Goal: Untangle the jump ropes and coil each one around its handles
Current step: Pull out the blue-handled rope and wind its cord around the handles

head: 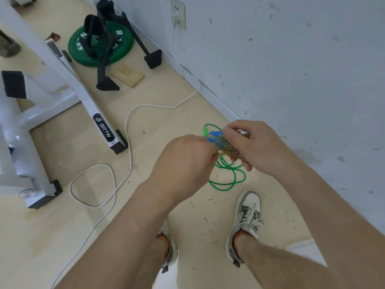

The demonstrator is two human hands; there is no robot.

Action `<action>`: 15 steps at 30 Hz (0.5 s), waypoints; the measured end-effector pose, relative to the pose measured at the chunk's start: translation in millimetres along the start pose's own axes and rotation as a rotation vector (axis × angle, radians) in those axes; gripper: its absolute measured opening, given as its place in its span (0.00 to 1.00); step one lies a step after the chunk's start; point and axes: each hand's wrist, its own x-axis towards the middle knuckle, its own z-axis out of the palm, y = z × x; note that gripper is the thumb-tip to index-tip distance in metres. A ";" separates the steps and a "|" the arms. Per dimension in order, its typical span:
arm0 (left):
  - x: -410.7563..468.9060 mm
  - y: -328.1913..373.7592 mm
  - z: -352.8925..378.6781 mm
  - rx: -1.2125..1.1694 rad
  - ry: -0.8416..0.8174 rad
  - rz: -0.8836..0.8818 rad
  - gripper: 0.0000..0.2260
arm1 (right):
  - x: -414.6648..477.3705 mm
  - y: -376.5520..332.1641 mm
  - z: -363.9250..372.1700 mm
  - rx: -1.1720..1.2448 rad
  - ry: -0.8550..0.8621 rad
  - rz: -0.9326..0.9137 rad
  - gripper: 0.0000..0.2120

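The bundle (228, 148), yellowish rope wound round blue-tipped handles (215, 134), ran 10 to 4 o'clock, tips toward 10, above the green rope (229, 177). The right hand (257, 147) had its fingers curled round it; the left hand (187, 161) pinched its rope.

Black oval label (103, 127) on the white frame leg (82, 91) read "BRTW", beside a stripe logo. Green weight plate (125, 49) bore white characters: "R" legible, the rest hidden by black straps (91, 36).
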 end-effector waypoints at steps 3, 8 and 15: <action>-0.3 -10.0 0.1 0.017 -0.021 0.023 0.09 | -0.7 1.4 -1.1 -0.134 -0.098 -0.010 0.10; -4.3 -15.8 -16.0 -0.241 -0.038 -0.220 0.04 | -3.4 -3.2 0.0 -0.107 -0.345 0.003 0.17; -5.8 -8.9 -17.9 -0.743 -0.080 -0.451 0.06 | -6.6 -7.2 12.9 -0.239 -0.503 -0.072 0.12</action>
